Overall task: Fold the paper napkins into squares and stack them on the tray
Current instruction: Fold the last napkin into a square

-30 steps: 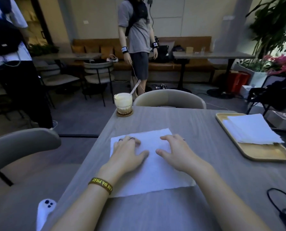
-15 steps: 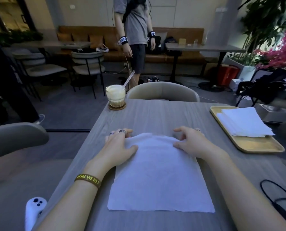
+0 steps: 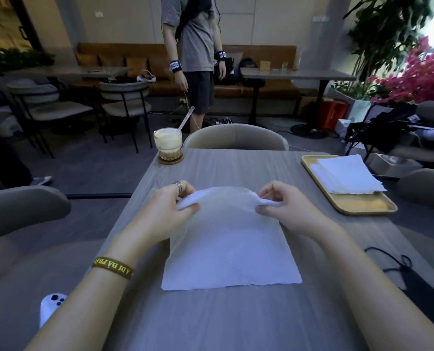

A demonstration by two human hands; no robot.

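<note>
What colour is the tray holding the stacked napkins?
The tray is yellowish tan; the head view shows it.

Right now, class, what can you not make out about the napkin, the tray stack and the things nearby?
Head view:
Napkin far corners: covered by the pinching left hand and right hand.
Stack on the tray: sheet count, layers too thin.
Black strapped item: cut off by the right edge.
Wristband lettering: wraps round the wrist.

Iced drink (image 3: 167,143), black mask (image 3: 411,279)
</note>
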